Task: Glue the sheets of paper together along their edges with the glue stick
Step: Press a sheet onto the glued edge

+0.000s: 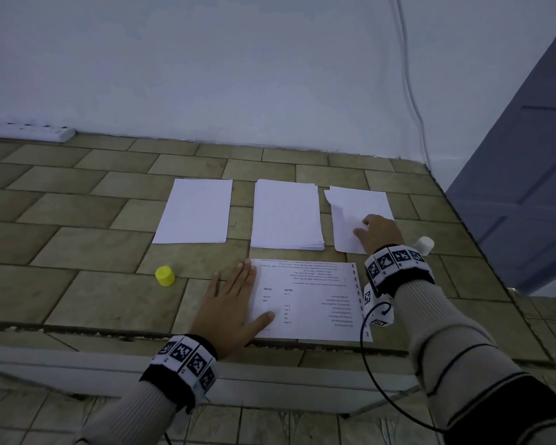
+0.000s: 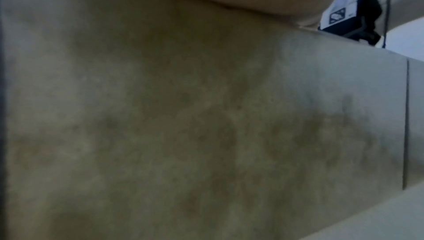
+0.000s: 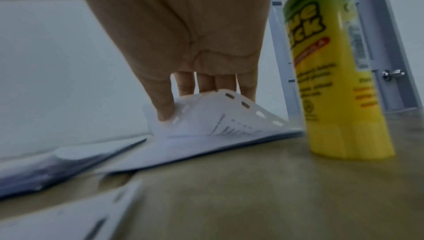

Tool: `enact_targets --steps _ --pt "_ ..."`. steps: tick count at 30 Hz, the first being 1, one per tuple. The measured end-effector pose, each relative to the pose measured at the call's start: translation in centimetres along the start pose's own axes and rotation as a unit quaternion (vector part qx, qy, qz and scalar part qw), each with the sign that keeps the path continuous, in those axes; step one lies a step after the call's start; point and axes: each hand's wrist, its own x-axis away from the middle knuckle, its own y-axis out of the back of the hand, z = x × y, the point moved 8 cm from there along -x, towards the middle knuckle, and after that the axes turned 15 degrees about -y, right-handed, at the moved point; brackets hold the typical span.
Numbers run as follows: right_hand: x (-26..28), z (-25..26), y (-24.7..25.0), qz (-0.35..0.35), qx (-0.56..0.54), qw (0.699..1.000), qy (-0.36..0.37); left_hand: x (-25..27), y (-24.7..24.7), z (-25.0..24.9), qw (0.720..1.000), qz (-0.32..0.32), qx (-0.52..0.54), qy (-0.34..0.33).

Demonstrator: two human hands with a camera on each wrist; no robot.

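Two-handed, pinning the printed white paper sheet (image 1: 312, 300) under the flat, straight-fingered left hand (image 1: 235, 303) while pinching up the thin, floppy punched corner of the rightmost white pile's top sheet (image 3: 218, 117) with the right hand (image 1: 379, 234), beside the upright yellow glue stick (image 3: 332, 80).

A plain indoor room: tiled surface (image 1: 77, 284), bare white wall (image 1: 238, 75), panelled door (image 1: 527, 171).

A tiled counter (image 1: 77, 220) carries three paper stacks (image 1: 286, 216) toward its back edge, a printed sheet (image 1: 312, 303) at the front edge, a yellow cap (image 1: 164, 275), and an upright glue stick (image 3: 332, 73) near the right edge.
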Motion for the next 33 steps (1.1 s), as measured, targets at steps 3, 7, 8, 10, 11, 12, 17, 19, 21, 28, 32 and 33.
enact_targets --steps 3,7,8,10,11,12,17,19,21,28,32,33 --pt "1.6 1.0 2.2 -0.053 -0.062 0.996 0.048 0.0 1.1 0.5 0.992 -0.054 0.115 0.026" --pt "5.5 2.8 4.2 -0.051 -0.186 0.965 0.175 0.3 4.4 0.4 0.922 -0.179 0.335 0.076" --pt "6.8 2.9 4.4 -0.041 -0.209 0.955 0.206 0.5 4.9 0.8 0.899 -0.199 0.377 0.103" --pt "9.3 2.7 4.5 -0.024 -0.231 0.939 0.252 0.6 5.9 1.3 0.856 -0.217 0.448 0.139" --pt "10.3 2.4 4.3 -0.015 -0.234 0.935 0.265 0.5 6.2 1.7 0.834 -0.225 0.483 0.141" --pt "11.2 1.9 3.9 -0.002 -0.233 0.933 0.273 0.2 6.7 1.8 0.806 -0.233 0.525 0.140" --pt "13.5 0.2 1.1 0.059 -0.207 0.927 0.308 -1.2 6.9 1.5 0.723 -0.195 0.639 0.176" --pt "14.0 -0.5 0.2 0.076 -0.207 0.926 0.307 -1.4 6.5 1.2 0.725 -0.181 0.640 0.180" --pt "14.2 -1.2 -0.5 0.088 -0.213 0.924 0.304 -1.4 6.1 1.3 0.756 -0.167 0.610 0.172" --pt "12.9 -2.9 -1.1 0.196 -0.303 0.910 0.204 -1.2 4.7 1.3 0.785 -0.180 0.577 0.134" --pt "12.2 -3.5 -1.1 0.248 -0.383 0.879 0.140 -1.2 3.9 1.3 0.783 -0.182 0.578 0.140" --pt "11.9 -3.7 -1.1 0.240 -0.382 0.883 0.130 -1.2 3.8 1.3 0.786 -0.180 0.575 0.141"
